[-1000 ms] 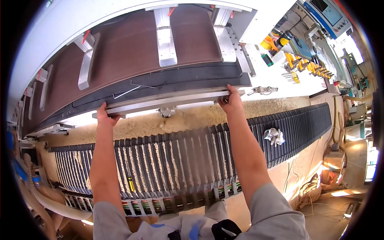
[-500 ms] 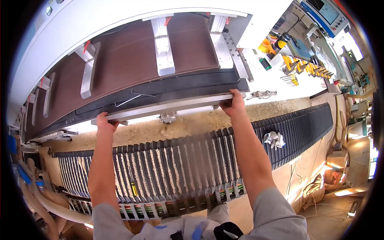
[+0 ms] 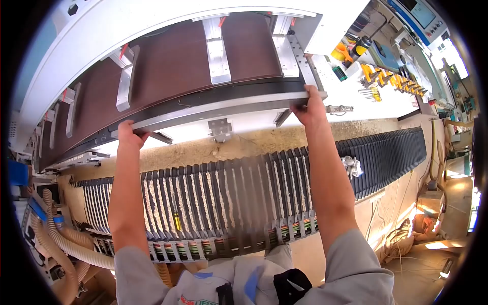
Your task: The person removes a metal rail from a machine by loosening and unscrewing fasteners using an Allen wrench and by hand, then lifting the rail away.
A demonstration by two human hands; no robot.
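Observation:
My left hand (image 3: 131, 135) is wrapped round the left end of a long metal bar (image 3: 218, 108), thumb on top and fingers underneath. Near the bar's right end, my right hand (image 3: 310, 108) grips it the same way. The bar runs along the front of a machine bed with a black strip (image 3: 223, 95) and a brown mat (image 3: 168, 68) behind it. Below the bar, small brackets stick out, and a square metal fitting (image 3: 220, 130) sits on the white machine side. Part of a thin bent rod (image 3: 189, 102) shows behind the bar.
A black cable chain (image 3: 234, 198) dusted with wood chips lies between me and the machine, bearing a yellow-handled screwdriver (image 3: 177, 220) and a crumpled rag (image 3: 351, 166). Yellow clamps (image 3: 391, 81) line the right side. Ribbed hoses (image 3: 76, 249) lie at the lower left.
Both hands have moved up in view with the bar, which now hides most of the bent rod behind it. More of the brackets and fitting below shows.

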